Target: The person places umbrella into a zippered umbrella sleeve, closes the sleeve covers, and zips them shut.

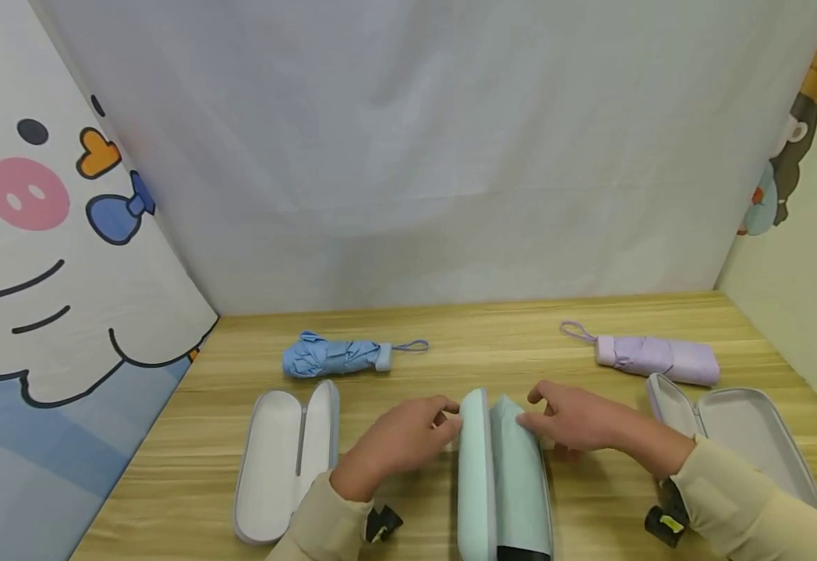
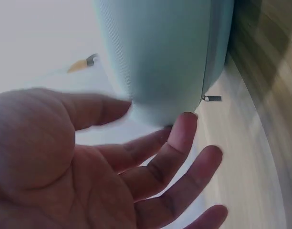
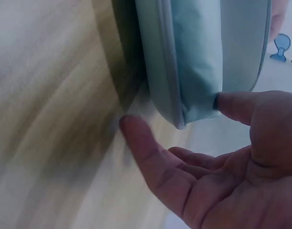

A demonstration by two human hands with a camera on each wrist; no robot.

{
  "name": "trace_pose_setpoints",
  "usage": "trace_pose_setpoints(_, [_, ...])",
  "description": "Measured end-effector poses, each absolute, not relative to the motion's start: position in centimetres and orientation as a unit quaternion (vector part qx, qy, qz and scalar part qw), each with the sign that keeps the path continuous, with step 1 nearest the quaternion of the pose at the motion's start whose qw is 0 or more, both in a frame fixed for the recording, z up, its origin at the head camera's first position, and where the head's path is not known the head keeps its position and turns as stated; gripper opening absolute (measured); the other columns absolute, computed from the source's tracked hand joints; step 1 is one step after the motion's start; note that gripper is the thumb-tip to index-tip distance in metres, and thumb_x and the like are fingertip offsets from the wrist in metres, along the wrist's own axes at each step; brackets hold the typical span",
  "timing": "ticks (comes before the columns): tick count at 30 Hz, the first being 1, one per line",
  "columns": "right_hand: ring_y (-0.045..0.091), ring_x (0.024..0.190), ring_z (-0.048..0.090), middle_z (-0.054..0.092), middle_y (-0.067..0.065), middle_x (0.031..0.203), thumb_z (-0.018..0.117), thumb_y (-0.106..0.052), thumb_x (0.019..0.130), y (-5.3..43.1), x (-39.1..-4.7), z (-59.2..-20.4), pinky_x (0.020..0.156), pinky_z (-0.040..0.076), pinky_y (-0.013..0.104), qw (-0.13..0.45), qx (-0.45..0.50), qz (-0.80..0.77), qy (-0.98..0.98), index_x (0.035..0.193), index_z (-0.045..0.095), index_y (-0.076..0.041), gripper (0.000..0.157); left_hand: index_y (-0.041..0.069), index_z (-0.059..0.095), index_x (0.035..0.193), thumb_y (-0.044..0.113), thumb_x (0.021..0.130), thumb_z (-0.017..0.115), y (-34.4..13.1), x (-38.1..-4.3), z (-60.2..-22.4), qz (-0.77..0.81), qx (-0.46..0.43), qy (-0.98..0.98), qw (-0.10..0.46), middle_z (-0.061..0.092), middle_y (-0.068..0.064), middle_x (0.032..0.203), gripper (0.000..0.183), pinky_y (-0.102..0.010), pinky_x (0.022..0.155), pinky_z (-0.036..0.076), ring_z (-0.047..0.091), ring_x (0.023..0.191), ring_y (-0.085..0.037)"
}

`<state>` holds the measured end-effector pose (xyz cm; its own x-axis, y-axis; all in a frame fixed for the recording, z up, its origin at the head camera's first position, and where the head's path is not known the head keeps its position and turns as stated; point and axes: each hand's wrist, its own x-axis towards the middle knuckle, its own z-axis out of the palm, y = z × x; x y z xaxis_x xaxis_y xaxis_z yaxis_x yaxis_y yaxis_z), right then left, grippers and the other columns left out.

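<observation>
A mint-green zip case [image 1: 474, 475] stands partly unfolded in front of me, its lid tilted up on the left. Inside its right half lies a folded mint umbrella [image 1: 521, 475] with a black end toward me. My left hand [image 1: 408, 432] is beside the lid's far end, thumb and fingers spread apart in the left wrist view [image 2: 112, 167]. On the other side, my right hand [image 1: 577, 417] has its thumb tip against the umbrella's far end [image 3: 201, 95]. Its loosely bent fingers stay off the case's outer wall [image 3: 158, 90].
An open white case [image 1: 264, 467] lies at left, another open case [image 1: 752, 436] at right. Behind them are a folded blue umbrella [image 1: 338, 357] and a folded purple umbrella [image 1: 661, 358] with wrist loops. A pale cloth [image 1: 450, 156] hangs along the table's back edge.
</observation>
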<state>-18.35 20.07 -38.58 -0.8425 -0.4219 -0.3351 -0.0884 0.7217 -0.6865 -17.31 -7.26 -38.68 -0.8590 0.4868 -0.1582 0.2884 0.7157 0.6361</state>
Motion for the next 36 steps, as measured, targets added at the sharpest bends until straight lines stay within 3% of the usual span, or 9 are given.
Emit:
trace_pose_setpoints(4, [0.028,0.069,0.07,0.065,0.015,0.095,0.063,-0.035,0.104,20.1,-18.4,-39.8,0.057,0.059,0.041,0.275,-0.078,-0.424,0.86,0.134,0.048,0.008,0.055,0.007,0.057,0.141,0.042,0.106,0.057,-6.9,-17.1,-39.0,0.349,0.201,0.89,0.213,0.068,-0.002,0.102,0.049,-0.038,0.076,0.051,0.061,0.083,-0.015])
trace_pose_setpoints(10, [0.027,0.069,0.071,0.064,0.017,0.091,0.056,-0.033,0.107,19.7,-18.3,-41.2,0.057,0.06,0.039,0.308,-0.074,-0.519,0.794,0.121,0.058,0.004,0.04,0.005,0.058,0.138,0.05,0.107,0.05,-5.9,-16.8,-40.5,0.35,0.208,0.882,0.238,0.071,-0.007,0.103,0.055,-0.036,0.077,0.051,0.062,0.085,-0.014])
trace_pose_setpoints(14, [0.029,0.077,0.073,0.065,0.019,0.1,0.049,-0.03,0.11,19.7,-18.2,-41.4,0.062,0.061,0.04,0.335,-0.083,-0.572,0.744,0.129,0.056,0.006,0.041,-0.002,0.056,0.135,0.054,0.106,0.05,-5.4,-16.6,-41.0,0.351,0.193,0.884,0.24,0.065,-0.006,0.079,0.063,-0.034,0.064,0.048,0.058,0.066,-0.016])
trace_pose_setpoints(16, [0.03,0.081,0.073,0.066,0.02,0.106,0.045,-0.03,0.111,19.6,-18.0,-41.2,0.065,0.062,0.041,0.347,-0.077,-0.594,0.722,0.137,0.052,0.008,0.046,-0.006,0.054,0.133,0.054,0.105,0.052,-5.1,-16.5,-41.0,0.346,0.187,0.889,0.234,0.062,-0.005,0.077,0.066,-0.034,0.062,0.047,0.057,0.065,-0.017])
trace_pose_setpoints(23, [0.034,0.091,0.072,0.067,0.02,0.111,0.052,-0.043,0.108,18.2,-17.3,-40.7,0.067,0.061,0.045,0.341,-0.066,-0.604,0.717,0.139,0.044,0.004,0.057,-0.007,0.033,0.15,0.062,0.098,0.061,-4.4,-15.8,-40.8,0.358,0.175,0.895,0.199,0.068,-0.013,0.109,0.091,-0.038,0.078,0.052,0.064,0.085,-0.017])
trace_pose_setpoints(27, [0.032,0.097,0.07,0.067,0.017,0.116,0.061,-0.042,0.104,17.6,-17.1,-40.6,0.072,0.06,0.048,0.326,-0.068,-0.609,0.72,0.137,0.037,0.001,0.059,-0.006,0.025,0.155,0.068,0.093,0.062,-4.2,-15.8,-41.0,0.384,0.181,0.884,0.195,0.068,-0.013,0.113,0.104,-0.037,0.077,0.053,0.065,0.086,-0.014])
trace_pose_setpoints(29, [0.031,0.101,0.069,0.066,0.017,0.122,0.063,-0.041,0.104,17.6,-17.2,-40.3,0.076,0.06,0.048,0.315,-0.066,-0.616,0.719,0.142,0.035,0.0,0.063,-0.006,0.028,0.153,0.069,0.093,0.061,-4.3,-16.1,-41.1,0.406,0.182,0.872,0.205,0.064,-0.012,0.118,0.101,-0.036,0.077,0.053,0.064,0.089,-0.013])
trace_pose_setpoints(32, [0.03,0.111,0.064,0.06,0.019,0.132,0.062,-0.04,0.104,17.8,-17.3,-39.6,0.079,0.059,0.049,0.29,-0.081,-0.628,0.718,0.151,0.03,0.002,0.07,0.0,0.041,0.147,0.06,0.099,0.06,-4.3,-16.6,-41.1,0.469,0.212,0.822,0.242,0.064,-0.009,0.121,0.079,-0.036,0.081,0.055,0.066,0.096,-0.014])
trace_pose_setpoints(36, [0.029,0.113,0.062,0.057,0.02,0.135,0.063,-0.036,0.103,18.0,-17.3,-39.0,0.079,0.059,0.048,0.263,-0.102,-0.634,0.72,0.154,0.031,0.003,0.071,0.012,0.055,0.137,0.049,0.099,0.066,-4.4,-16.9,-41.1,0.519,0.228,0.776,0.276,0.068,0.001,0.111,0.054,-0.036,0.08,0.056,0.068,0.095,-0.014])
